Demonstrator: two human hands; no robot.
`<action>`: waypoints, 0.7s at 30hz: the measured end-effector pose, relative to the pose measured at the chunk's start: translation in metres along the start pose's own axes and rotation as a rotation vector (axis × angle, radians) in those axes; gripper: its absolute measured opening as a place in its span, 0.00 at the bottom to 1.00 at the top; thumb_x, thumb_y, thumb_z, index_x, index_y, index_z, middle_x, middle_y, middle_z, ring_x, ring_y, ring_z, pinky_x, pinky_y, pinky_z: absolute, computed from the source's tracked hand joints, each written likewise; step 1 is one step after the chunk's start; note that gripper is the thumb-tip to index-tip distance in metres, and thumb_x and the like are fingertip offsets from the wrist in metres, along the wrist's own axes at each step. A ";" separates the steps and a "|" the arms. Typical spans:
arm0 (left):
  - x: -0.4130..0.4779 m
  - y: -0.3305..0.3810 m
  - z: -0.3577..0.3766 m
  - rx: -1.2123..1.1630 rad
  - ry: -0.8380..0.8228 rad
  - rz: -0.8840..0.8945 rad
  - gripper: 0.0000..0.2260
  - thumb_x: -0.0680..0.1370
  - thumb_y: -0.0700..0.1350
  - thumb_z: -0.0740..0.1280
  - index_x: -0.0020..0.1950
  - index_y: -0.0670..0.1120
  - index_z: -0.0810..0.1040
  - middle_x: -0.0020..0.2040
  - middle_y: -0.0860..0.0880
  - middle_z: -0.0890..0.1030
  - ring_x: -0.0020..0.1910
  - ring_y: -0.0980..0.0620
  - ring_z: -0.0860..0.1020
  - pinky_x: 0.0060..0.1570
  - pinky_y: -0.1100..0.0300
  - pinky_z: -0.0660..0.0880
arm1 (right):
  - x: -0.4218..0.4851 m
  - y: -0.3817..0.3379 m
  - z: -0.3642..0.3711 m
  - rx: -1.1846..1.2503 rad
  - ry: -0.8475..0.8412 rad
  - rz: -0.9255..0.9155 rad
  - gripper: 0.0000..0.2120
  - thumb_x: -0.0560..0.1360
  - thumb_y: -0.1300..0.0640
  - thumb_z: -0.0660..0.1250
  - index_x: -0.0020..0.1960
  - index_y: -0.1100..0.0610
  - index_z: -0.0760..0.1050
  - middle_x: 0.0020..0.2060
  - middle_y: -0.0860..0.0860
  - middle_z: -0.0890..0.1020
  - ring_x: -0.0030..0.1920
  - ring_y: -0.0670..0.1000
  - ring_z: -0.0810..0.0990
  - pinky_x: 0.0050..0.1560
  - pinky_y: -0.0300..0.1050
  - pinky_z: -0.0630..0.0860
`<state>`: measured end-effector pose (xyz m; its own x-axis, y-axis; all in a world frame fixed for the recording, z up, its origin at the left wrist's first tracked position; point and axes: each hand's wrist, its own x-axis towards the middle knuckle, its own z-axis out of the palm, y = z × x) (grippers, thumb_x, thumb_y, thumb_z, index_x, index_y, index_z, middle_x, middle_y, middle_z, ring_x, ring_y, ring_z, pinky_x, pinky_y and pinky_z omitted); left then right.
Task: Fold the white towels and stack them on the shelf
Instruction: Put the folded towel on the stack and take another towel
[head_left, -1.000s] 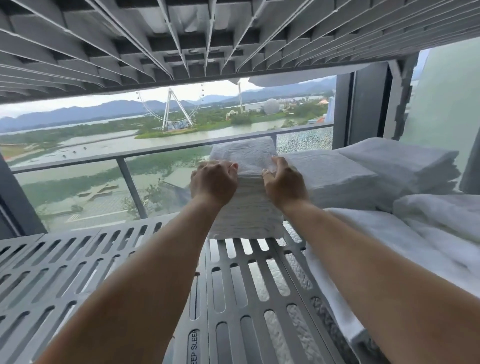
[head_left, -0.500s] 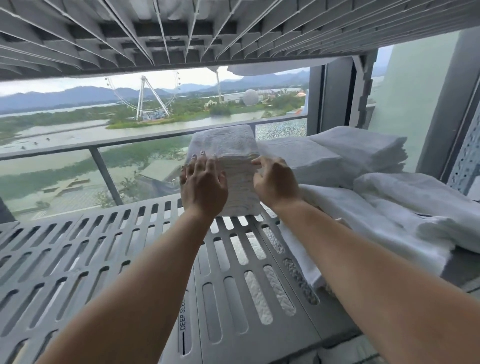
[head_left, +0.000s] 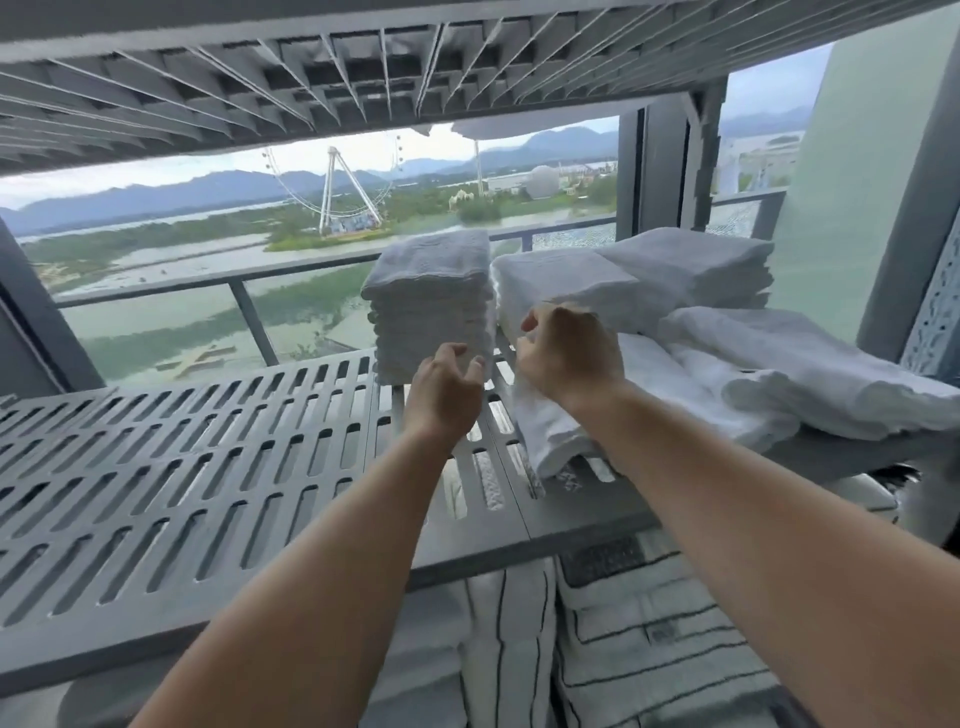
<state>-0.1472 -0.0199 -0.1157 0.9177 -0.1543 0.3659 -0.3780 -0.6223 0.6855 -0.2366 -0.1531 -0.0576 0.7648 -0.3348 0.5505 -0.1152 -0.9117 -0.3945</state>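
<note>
The tall stack of folded white towels (head_left: 431, 312) stands square at the back of the slatted shelf (head_left: 182, 441), just beside two lower folded piles (head_left: 649, 275). The left hand (head_left: 441, 387) hovers in front of the stack's base, fingers loosely curled and holding nothing. The right hand (head_left: 569, 353) hangs apart from it over the unfolded towels (head_left: 779, 374); whether its curled fingers pinch any cloth cannot be told. The next step is probably to take a loose towel. It would go best gripped by two corners and lifted clear, so it does not drag against the stack. The fold should match the stack's footprint.
</note>
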 end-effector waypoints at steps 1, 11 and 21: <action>-0.006 0.003 0.002 0.013 -0.021 -0.009 0.20 0.80 0.55 0.61 0.69 0.49 0.74 0.64 0.44 0.80 0.63 0.45 0.75 0.57 0.54 0.68 | -0.005 0.003 -0.002 -0.012 -0.013 0.008 0.13 0.78 0.53 0.62 0.59 0.55 0.79 0.55 0.57 0.81 0.58 0.60 0.77 0.58 0.52 0.75; -0.037 0.039 0.029 -0.256 -0.227 -0.217 0.24 0.75 0.45 0.72 0.70 0.44 0.73 0.56 0.47 0.81 0.55 0.47 0.81 0.59 0.46 0.78 | -0.037 0.052 -0.023 -0.179 -0.168 0.166 0.18 0.76 0.59 0.59 0.66 0.56 0.72 0.61 0.60 0.76 0.63 0.62 0.73 0.62 0.54 0.72; -0.053 0.043 0.039 -0.404 -0.056 -0.125 0.24 0.74 0.32 0.66 0.65 0.54 0.76 0.46 0.52 0.84 0.46 0.54 0.83 0.51 0.54 0.82 | -0.056 0.062 -0.009 -0.111 0.033 0.078 0.11 0.78 0.62 0.58 0.53 0.58 0.78 0.50 0.57 0.81 0.54 0.61 0.78 0.51 0.53 0.74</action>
<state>-0.2073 -0.0688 -0.1299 0.9606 -0.1452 0.2370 -0.2704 -0.2903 0.9180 -0.2921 -0.1935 -0.1059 0.7301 -0.4113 0.5457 -0.2442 -0.9029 -0.3538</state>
